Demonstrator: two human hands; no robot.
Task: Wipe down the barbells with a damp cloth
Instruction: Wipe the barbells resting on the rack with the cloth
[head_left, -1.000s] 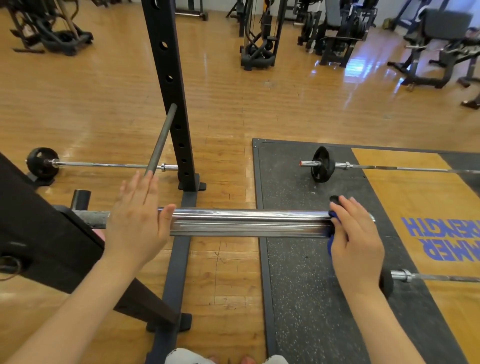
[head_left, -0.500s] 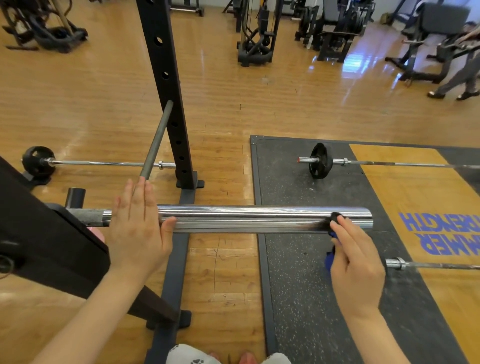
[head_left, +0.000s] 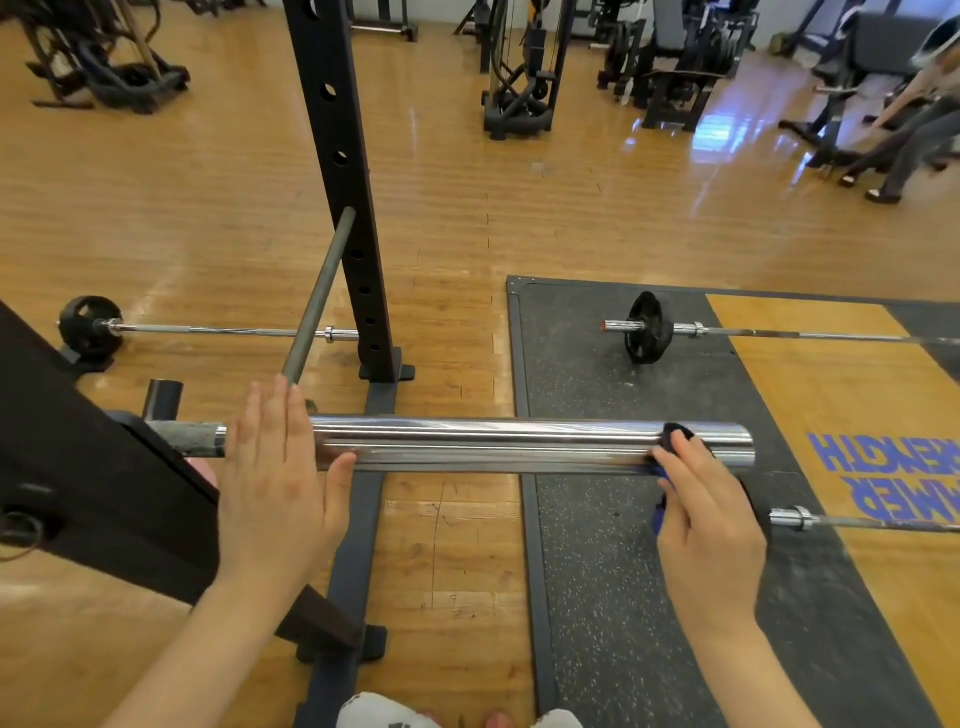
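A chrome barbell sleeve (head_left: 519, 447) is laid horizontally across the middle of the view. At its 9 o'clock end, the left hand (head_left: 275, 478) is rested flat, fingers straight and together. Near the 3 o'clock end, a dark blue cloth (head_left: 667, 467) is pinched against the sleeve by the right hand (head_left: 706, 525).

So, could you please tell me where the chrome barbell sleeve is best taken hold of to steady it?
Take the chrome sleeve at its bare middle, coming from above with fingers wrapping over. It lies level, smooth and round, between the left hand and the cloth under the right hand.
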